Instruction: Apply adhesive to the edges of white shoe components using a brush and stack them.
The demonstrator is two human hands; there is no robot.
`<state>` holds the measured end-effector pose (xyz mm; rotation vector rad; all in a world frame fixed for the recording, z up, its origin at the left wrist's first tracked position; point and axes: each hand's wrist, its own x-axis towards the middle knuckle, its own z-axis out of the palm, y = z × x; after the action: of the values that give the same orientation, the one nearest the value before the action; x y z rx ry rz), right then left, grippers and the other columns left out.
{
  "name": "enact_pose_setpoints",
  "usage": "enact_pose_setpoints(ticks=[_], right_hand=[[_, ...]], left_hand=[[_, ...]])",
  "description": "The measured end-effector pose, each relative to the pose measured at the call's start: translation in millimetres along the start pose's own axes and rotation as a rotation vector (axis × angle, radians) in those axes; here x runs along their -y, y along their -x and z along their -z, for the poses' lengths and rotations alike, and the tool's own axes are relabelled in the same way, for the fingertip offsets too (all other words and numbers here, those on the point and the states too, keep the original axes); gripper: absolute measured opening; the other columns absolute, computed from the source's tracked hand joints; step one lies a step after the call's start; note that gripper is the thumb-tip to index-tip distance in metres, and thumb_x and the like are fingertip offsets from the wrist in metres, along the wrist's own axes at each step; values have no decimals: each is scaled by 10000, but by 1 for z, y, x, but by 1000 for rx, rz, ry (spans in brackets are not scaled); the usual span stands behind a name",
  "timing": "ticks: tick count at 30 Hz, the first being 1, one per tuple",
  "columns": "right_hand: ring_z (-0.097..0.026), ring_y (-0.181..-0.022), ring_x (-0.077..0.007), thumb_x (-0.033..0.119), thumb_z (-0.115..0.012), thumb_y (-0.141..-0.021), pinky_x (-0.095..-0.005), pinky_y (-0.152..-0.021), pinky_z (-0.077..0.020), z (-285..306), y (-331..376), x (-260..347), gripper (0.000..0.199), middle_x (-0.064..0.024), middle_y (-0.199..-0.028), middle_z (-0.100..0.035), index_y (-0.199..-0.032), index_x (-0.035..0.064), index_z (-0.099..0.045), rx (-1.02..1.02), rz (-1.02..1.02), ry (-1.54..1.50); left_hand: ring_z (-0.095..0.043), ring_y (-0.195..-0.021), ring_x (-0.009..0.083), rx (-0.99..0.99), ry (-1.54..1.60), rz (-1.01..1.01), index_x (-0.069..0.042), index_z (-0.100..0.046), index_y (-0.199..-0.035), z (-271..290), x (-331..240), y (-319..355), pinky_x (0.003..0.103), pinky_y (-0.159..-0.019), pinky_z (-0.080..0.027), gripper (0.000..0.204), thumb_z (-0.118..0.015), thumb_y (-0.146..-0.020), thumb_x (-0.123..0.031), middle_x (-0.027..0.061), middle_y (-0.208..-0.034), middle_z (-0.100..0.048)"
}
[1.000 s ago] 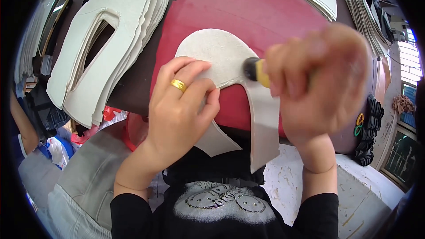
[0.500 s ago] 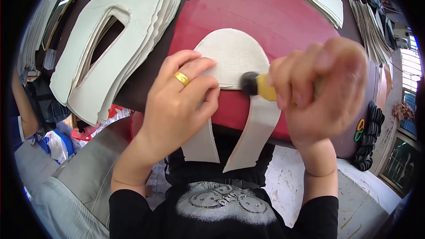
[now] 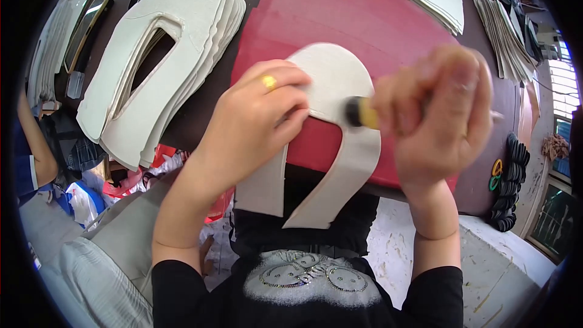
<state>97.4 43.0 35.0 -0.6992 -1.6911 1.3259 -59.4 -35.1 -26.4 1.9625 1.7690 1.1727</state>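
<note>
Our left hand (image 3: 258,118) presses flat, fingers spread, on the white horseshoe-shaped cutout (image 3: 340,140), which lies on the red mat (image 3: 364,18) with its legs hanging over the table (image 3: 194,103) edge. Our right hand (image 3: 440,106), grip closed around a yellow-handled tool (image 3: 362,112), touches the cutout's inner edge.

Bright, even daylight — perhaps from the right; fisheye-bent, dark rim — right hand (image 3: 434,112) blurred.

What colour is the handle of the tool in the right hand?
Yellow with a black tip, on the tool handle, head view.
</note>
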Motion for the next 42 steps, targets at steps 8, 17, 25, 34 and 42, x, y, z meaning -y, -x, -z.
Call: enact_pose_setpoints(ticks=[8,17,25,34,42], right_hand=[[-398,-471,-77,222,-279,-1050,-247,-495,-391,58,49,36,217,39,-544,-365,-931,163,-451,-19,222,-131],[-314,-372,-94,283,-308,-1068,-258,-454,-379,65,48,3,235,39,-498,-317,-923,149,-434,88,16,-405],[-312,-379,-89,317,-275,-1071,-249,-457,-366,53,35,-2,285,44,-508,-323,-932,146,-455,-67,26,-250],[-324,-387,-89,347,-233,-1072,-248,-454,-356,37,21,-8,339,42,-511,-324,-933,152,-473,-129,55,-114],[-350,-399,-91,372,-190,-1072,-249,-450,-351,38,23,-5,389,37,-509,-321,-928,163,-485,-93,111,-63]], left_hand=[[-609,-984,234,556,125,-491,-18,-619,-781,-38,-18,-62,311,-852,-499,72,-672,-741,10,32,-1060,-664],[-579,-908,221,215,62,-209,-19,-618,-715,-38,-33,-31,319,-784,-498,37,-647,-739,-18,38,-966,-656],[-573,-907,224,179,19,-166,-27,-623,-716,-38,-37,-25,329,-774,-498,35,-656,-726,-27,54,-949,-658],[-578,-913,239,-16,-23,-74,-33,-618,-735,-44,-39,-8,335,-780,-496,73,-678,-696,-20,68,-988,-653],[-582,-943,249,45,-39,-83,-30,-611,-771,-32,-43,-6,339,-773,-492,112,-674,-685,6,76,-1077,-628]])
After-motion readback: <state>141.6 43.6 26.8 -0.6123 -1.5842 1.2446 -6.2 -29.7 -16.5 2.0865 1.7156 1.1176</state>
